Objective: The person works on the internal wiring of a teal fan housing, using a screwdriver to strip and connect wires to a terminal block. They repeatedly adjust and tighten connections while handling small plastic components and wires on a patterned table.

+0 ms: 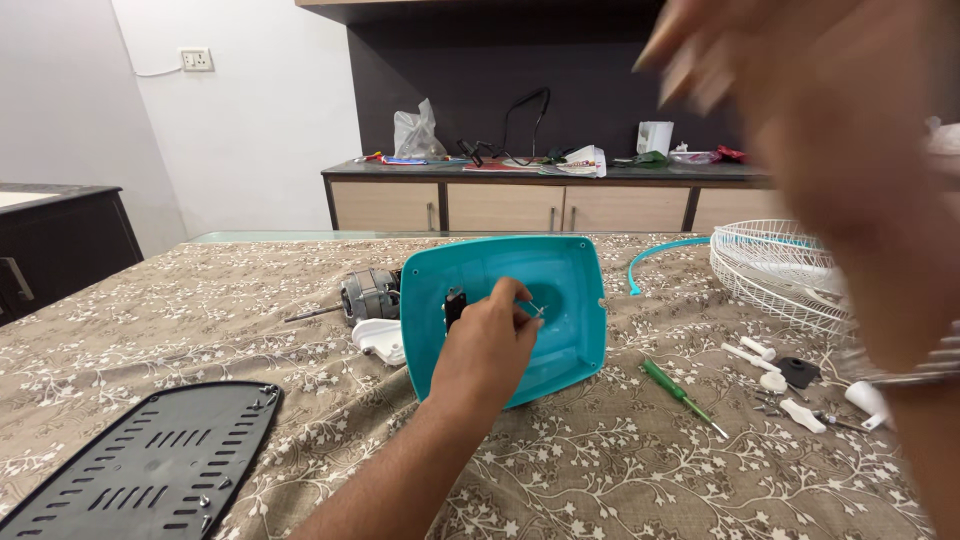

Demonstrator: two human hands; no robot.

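A teal plastic fan housing (572, 290) stands tilted on the patterned tablecloth, its hollow side facing me. My left hand (485, 348) reaches into it, with thumb and fingertips pinched on a small metal part (538, 311) beside a black switch block (454, 304). Behind the housing lies a grey motor (370, 293) with its shaft pointing left, and a white plastic piece (380, 340) rests next to it. My right hand (830, 150) is lifted close to the camera at the upper right, blurred, fingers spread and holding nothing I can see.
A black slotted base plate (150, 465) lies at the front left. Right of the housing are a green screwdriver (680, 392), several small white and black parts (775, 365) and a white wire fan guard (775, 270). A cluttered sideboard (540, 205) stands beyond the table.
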